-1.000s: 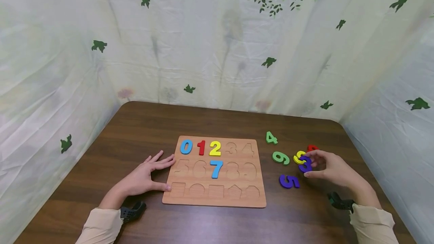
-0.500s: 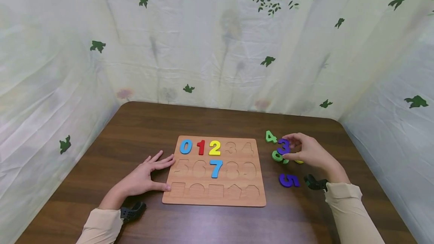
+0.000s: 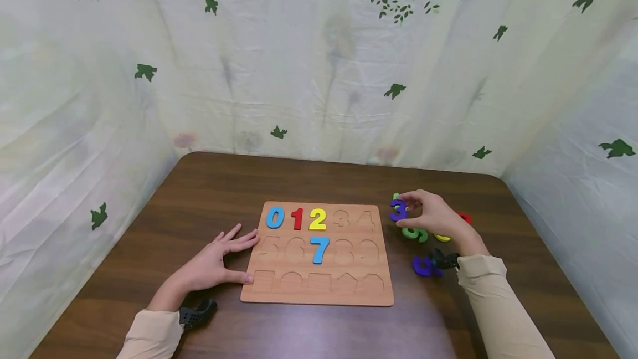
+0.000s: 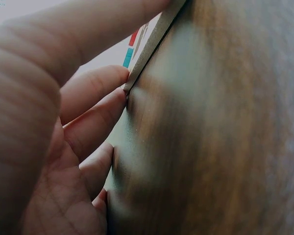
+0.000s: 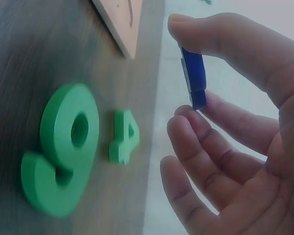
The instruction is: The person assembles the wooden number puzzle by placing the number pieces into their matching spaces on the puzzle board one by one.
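Observation:
My right hand (image 3: 433,218) pinches a purple number 3 (image 3: 398,210) between thumb and fingers, raised off the table just right of the wooden number board (image 3: 319,296). In the right wrist view the 3 is seen edge-on, apart from a green 4 (image 5: 120,139) and a green 9- or 6-shaped piece (image 5: 49,132) on the table. With fingers spread, my left hand (image 3: 211,262) touches the board's left edge at fingertips and thumb. A blue 0 (image 3: 274,218), red 1 (image 3: 297,218), yellow 2 (image 3: 317,219) and blue 7 (image 3: 319,250) sit in the board; its other outlines hold no pieces.
A purple 5 (image 3: 422,267) lies on the brown table (image 3: 299,337), partly behind the right wrist's dark band (image 3: 444,260). Past the right hand, a yellow piece (image 3: 442,238) and a red piece (image 3: 464,217) are partly hidden. A leaf-patterned curtain (image 3: 299,71) surrounds the table.
The right hand has lifted the purple 3 from beside the yellow piece and carried it left, over the green pieces toward the board. My left hand has stayed at the board's edge.

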`<action>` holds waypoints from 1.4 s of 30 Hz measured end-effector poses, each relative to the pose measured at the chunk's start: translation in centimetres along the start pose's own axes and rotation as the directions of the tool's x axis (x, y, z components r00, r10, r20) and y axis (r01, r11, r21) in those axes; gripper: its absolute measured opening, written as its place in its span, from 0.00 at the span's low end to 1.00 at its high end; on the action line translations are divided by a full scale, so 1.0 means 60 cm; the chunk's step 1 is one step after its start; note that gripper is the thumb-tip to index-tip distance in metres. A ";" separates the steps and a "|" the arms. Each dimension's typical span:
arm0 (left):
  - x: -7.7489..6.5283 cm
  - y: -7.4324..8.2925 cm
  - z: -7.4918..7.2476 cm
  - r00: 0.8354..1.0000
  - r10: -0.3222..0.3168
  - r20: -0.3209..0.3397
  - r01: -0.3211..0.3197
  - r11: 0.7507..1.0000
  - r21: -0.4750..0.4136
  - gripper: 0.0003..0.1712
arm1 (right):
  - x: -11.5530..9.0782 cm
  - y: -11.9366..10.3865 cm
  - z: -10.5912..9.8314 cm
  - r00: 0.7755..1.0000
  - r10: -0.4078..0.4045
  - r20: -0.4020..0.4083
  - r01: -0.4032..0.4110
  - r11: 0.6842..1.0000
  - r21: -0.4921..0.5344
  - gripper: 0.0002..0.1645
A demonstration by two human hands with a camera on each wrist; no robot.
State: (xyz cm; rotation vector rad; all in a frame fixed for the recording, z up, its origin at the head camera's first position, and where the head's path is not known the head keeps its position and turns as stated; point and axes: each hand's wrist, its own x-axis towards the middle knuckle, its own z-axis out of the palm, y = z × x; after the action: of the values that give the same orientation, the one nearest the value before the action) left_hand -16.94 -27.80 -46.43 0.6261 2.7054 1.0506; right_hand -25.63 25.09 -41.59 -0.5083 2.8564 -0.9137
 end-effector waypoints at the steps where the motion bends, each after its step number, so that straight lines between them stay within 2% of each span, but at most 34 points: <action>1: 0.000 0.000 0.001 1.000 0.000 0.000 0.000 1.000 -0.001 0.52 | 0.003 -0.003 0.003 1.000 -0.006 0.005 0.006 1.000 0.001 0.39; 10: -0.004 -0.002 -0.001 1.000 -0.001 -0.014 0.001 1.000 0.007 0.51 | 0.034 -0.032 0.029 0.998 -0.029 0.063 0.027 0.999 0.037 0.38; 20: 0.000 -0.004 0.001 1.000 0.005 -0.014 -0.005 1.000 0.005 0.52 | 0.058 -0.046 0.051 0.993 -0.075 0.086 0.075 0.997 0.002 0.37; 29: 0.003 -0.007 0.002 1.000 -0.005 -0.008 0.005 1.000 0.005 0.53 | 0.075 -0.063 0.073 0.990 -0.068 0.125 0.067 0.998 0.013 0.35; 35: 0.002 -0.006 0.002 1.000 0.008 -0.012 -0.008 1.000 0.007 0.52 | 0.083 -0.070 0.088 0.986 -0.100 0.137 0.093 0.994 0.057 0.33; 42: 0.001 -0.004 0.002 1.000 0.011 -0.009 -0.010 1.000 0.008 0.51 | 0.097 -0.075 0.108 0.984 -0.092 0.155 0.082 0.994 0.067 0.35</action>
State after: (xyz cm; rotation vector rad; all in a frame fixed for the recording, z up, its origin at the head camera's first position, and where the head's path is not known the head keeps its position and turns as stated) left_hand -17.03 -27.83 -46.68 0.6391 2.7181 1.0480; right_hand -28.56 16.11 -44.26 -0.6721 2.6748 -0.9252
